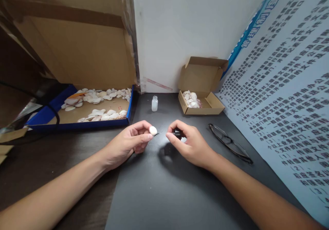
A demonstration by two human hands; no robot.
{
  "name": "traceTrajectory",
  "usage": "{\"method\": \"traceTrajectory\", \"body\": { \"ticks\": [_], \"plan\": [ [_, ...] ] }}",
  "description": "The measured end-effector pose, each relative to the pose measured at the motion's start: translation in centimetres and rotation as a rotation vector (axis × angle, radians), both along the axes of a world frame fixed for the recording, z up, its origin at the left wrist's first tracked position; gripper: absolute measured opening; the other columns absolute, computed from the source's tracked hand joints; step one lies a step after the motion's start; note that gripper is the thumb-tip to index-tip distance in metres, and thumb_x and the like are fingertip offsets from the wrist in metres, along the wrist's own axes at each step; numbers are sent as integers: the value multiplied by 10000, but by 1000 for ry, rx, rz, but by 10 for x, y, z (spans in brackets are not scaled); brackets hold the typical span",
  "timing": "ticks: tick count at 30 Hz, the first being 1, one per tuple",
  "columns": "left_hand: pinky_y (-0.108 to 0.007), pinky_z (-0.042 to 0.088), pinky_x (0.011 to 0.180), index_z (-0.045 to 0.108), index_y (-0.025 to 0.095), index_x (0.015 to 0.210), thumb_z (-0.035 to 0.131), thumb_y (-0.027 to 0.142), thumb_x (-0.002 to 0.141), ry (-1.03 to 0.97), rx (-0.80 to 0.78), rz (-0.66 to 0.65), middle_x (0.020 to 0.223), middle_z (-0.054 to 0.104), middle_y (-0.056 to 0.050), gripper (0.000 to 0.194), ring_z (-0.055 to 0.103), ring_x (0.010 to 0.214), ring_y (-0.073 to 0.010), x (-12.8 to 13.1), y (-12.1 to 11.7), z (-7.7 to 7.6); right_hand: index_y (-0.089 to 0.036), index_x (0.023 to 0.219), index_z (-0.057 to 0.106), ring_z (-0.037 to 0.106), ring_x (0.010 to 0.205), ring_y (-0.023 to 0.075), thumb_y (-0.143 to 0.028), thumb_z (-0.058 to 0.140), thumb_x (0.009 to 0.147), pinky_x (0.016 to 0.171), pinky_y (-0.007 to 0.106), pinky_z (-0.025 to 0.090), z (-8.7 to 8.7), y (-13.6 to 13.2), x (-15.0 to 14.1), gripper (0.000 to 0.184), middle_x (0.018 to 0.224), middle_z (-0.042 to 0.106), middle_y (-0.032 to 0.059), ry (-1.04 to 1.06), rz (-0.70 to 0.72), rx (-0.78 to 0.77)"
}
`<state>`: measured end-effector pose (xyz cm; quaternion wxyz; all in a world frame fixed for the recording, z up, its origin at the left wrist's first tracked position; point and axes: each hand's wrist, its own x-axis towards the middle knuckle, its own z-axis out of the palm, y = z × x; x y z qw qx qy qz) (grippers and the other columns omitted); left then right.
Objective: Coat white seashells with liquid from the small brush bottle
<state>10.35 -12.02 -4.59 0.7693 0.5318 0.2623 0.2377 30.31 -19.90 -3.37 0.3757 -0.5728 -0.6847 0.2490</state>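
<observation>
My left hand (133, 137) pinches a small white seashell (153, 130) between thumb and fingertips. A thin dark strand (156, 134) sticks out beside the shell, and another dark bit shows below the hand; whether they are one piece I cannot tell. Facing it, a short gap away, my right hand (189, 139) is closed around a small black cap-like piece (177, 133), partly hidden by the fingers. Beyond both hands, a small clear bottle (154, 104) of whitish content stands upright with no cap on its neck.
On the left, a blue-edged cardboard box (102, 123) holds many shells. A small open carton (205, 111) with shells stands at the back right. Black-framed glasses (230, 142) lie right of my right hand. A printed board (282, 86) borders the right side; a dark cable (57, 117) hangs left.
</observation>
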Motion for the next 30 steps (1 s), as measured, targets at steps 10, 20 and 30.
{"method": "traceTrajectory", "body": {
  "ticks": [10, 20, 30],
  "plan": [
    [-193, 222, 469, 553, 185, 793, 768, 302, 729, -9, -58, 27, 555, 407, 75, 252, 289, 485, -46, 0, 0, 1, -178, 806, 541, 467, 651, 102, -292, 523, 899, 595, 218, 381, -1, -4, -2, 148, 736, 539, 5, 74, -6, 102],
    [-187, 222, 470, 524, 177, 748, 786, 297, 704, 2, -94, 44, 559, 414, 74, 292, 294, 487, -43, 1, -1, 2, -181, 796, 513, 451, 628, 97, -287, 512, 899, 573, 213, 362, -5, -3, -2, 147, 707, 521, -7, 62, -34, 92],
    [-196, 207, 472, 537, 170, 735, 787, 324, 702, 26, -81, 48, 541, 417, 73, 295, 290, 487, -46, 2, -2, 2, -187, 829, 515, 463, 640, 100, -303, 494, 917, 570, 212, 357, -8, -4, -5, 147, 727, 538, -6, 11, -16, 51]
  ]
}}
